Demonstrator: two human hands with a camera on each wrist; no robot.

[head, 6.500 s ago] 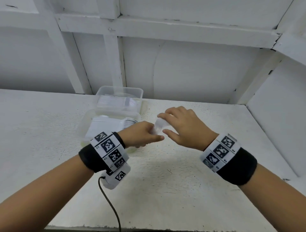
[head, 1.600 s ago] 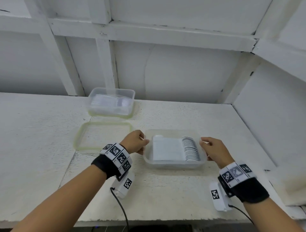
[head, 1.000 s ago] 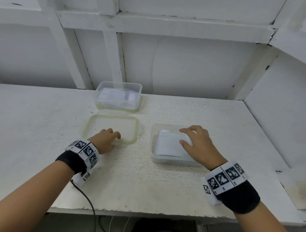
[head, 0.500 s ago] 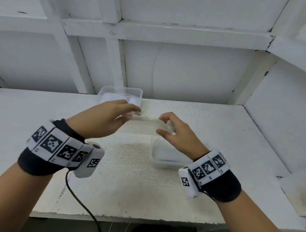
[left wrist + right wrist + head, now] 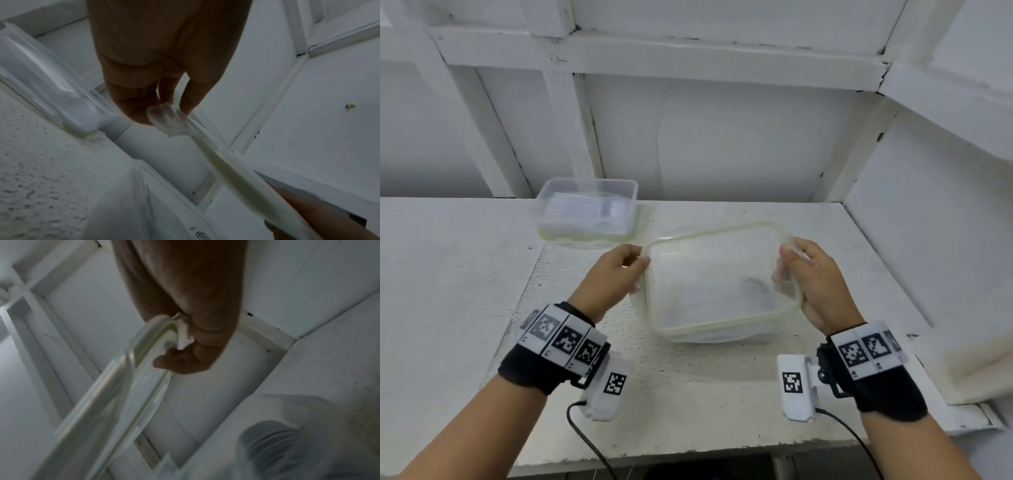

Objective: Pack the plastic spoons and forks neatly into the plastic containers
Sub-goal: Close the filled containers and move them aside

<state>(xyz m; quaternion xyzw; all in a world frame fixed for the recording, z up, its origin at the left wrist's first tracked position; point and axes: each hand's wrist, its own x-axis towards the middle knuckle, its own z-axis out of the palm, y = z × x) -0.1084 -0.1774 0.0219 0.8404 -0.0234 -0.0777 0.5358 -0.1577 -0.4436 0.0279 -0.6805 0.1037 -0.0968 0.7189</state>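
White painted bench [image 5: 465, 291] in a white-walled alcove with framed panels behind. Between the two hands, a clear lid [image 5: 722, 277] with a pale green seal, held level-ish above the near container [image 5: 709, 337], its near edge low over the container's front rim and its far edge tipped up. Left hand [image 5: 616, 274] pinches the lid's left edge; right hand [image 5: 811, 281] grasps the right edge at a small tab, thumb on top, fingers curled beneath. Container sits directly under the lid, just ahead of both wrists, long axis running left to right from one hand to the other; both hands about equally near. Stacked plastic spoons [image 5: 755, 284] show faintly through the lid toward the right hand. Judgement: the coming move is a straight lowering, and it turns on squaring the lid's corners over the rim below. Second container [image 5: 587, 212], also filled, stands farther off beyond the left hand, near the wall. Left wrist view shows the thumb-and-finger pinch on the lid corner [image 5: 164, 116], hidden from the head view; right wrist view shows the tab [image 5: 183, 332] against the palm and ribbed spoon bowls [image 5: 271, 444] below, blurred.
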